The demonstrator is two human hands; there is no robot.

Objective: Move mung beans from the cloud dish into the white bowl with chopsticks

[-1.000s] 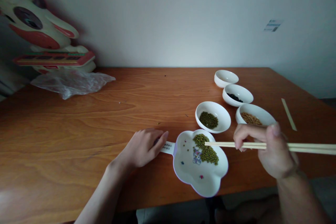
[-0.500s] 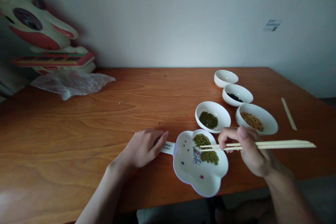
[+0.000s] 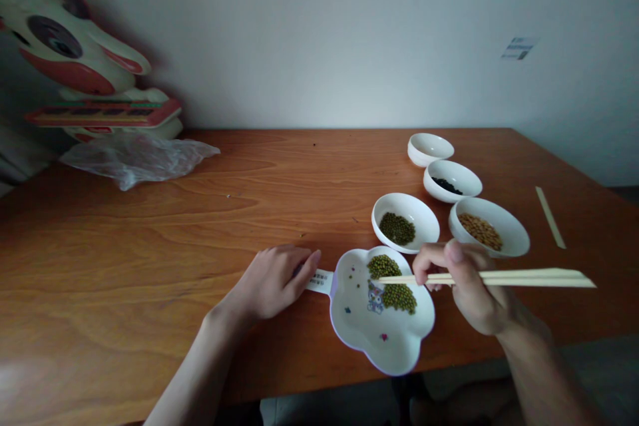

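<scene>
At the dish (image 3: 359,336), my right hand (image 3: 469,287) holds a pair of chopsticks (image 3: 539,277), tips close together by the green beans (image 3: 398,298) inside; on the dish's left, my left hand (image 3: 277,281) grips its handle (image 3: 327,283), printed label (image 3: 318,279) too small to read.

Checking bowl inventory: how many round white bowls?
4: green-bean bowl, behind the scalloped dish; tan-bean bowl, to that bowl's right; black-filled bowl, behind that; rearmost bowl, behind the black-filled bowl. None look hidden.

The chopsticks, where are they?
Right of centre in the head view, the chopsticks are in the right hand, their tips by the green beans in the dish.
</scene>
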